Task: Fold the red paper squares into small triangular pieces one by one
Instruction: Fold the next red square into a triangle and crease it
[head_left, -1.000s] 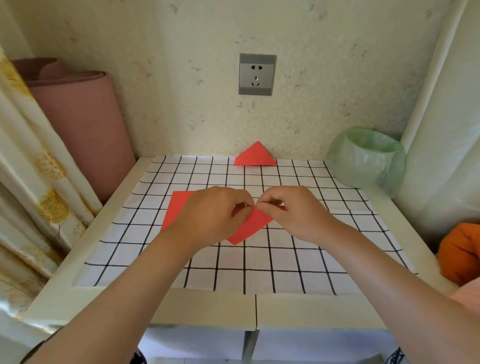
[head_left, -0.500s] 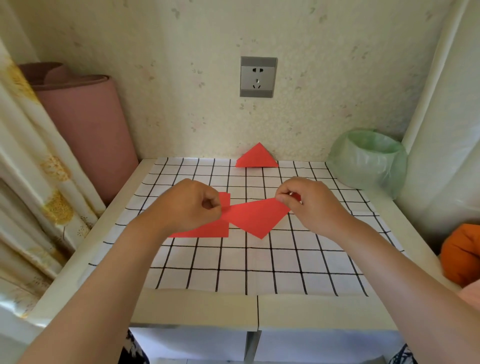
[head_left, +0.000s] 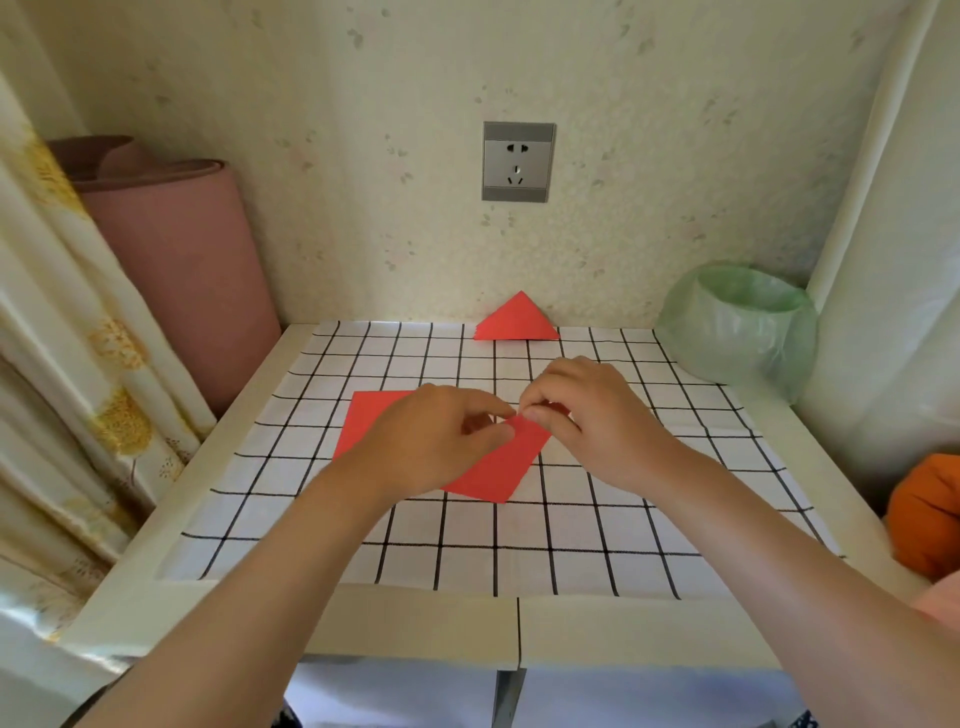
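Note:
A red paper piece (head_left: 497, 467) lies folded on the checked mat, one point aimed at me. My left hand (head_left: 441, 441) rests over its left part and pinches its top edge. My right hand (head_left: 587, 410) pinches the same top corner with thumb and forefinger, right beside the left fingers. Flat red paper squares (head_left: 366, 415) lie under my left hand, partly hidden. A finished red triangle (head_left: 516, 319) leans at the wall at the back of the mat.
The black-and-white checked mat (head_left: 571, 530) covers a white table (head_left: 405, 623). A bin lined with a green bag (head_left: 748, 327) stands at the back right. A pink rolled mat (head_left: 182, 270) and a curtain are left; an orange object (head_left: 924, 514) is at the right edge.
Half a second ago my hands held the paper stretched apart; they have now come together at its top corner, and the paper lies lower on the mat.

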